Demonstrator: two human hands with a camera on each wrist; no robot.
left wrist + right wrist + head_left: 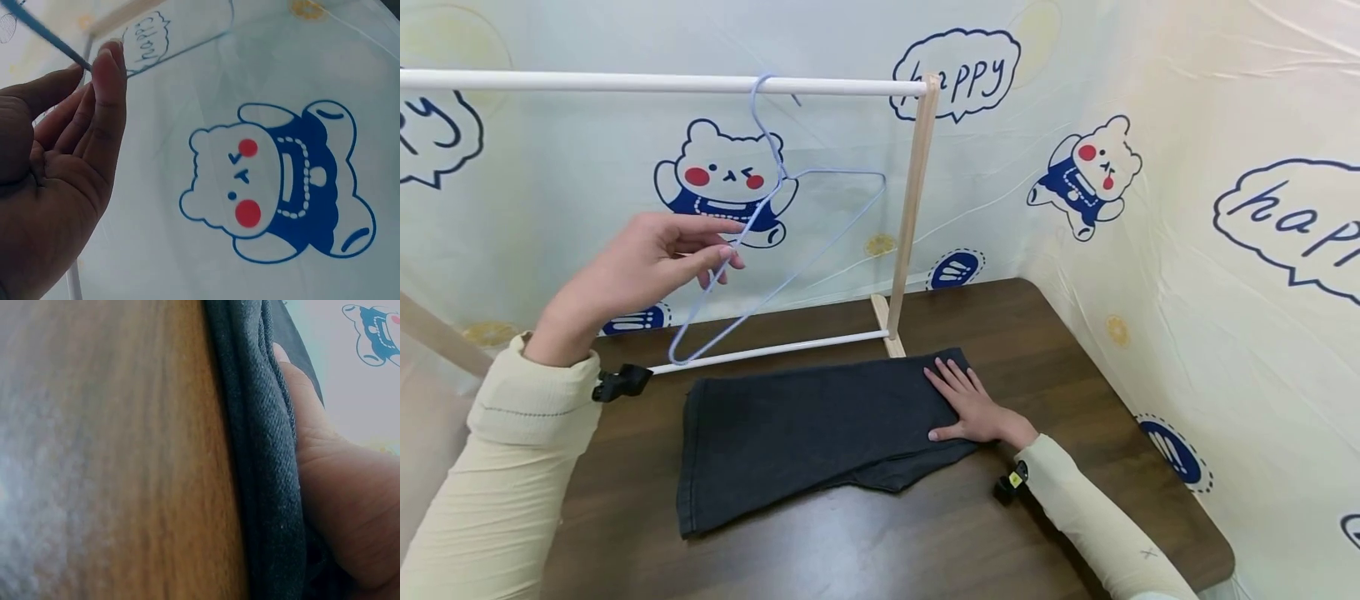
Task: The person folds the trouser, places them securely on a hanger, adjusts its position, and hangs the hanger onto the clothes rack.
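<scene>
A light-blue wire hanger (820, 247) hangs by its hook over the white rail (842, 87), tilted in the head view. My left hand (658, 254) pinches one sloping side of it between thumb and fingers, as the left wrist view also shows with the hand (75, 131) close up. Dark denim shorts (790, 433) lie folded flat on the table below the hanger. On their right end my right hand (973, 410) rests with fingers spread, pressing the cloth. The right wrist view shows the layered fold of the shorts (272, 462) beside the hand (350, 494).
The rail belongs to a stand with a wooden upright (913, 208) and a low white crossbar (790, 350) behind the shorts. All stand on a brown wooden table (1075, 417) with rounded corners. A printed curtain (1150, 292) borders the table's back and right.
</scene>
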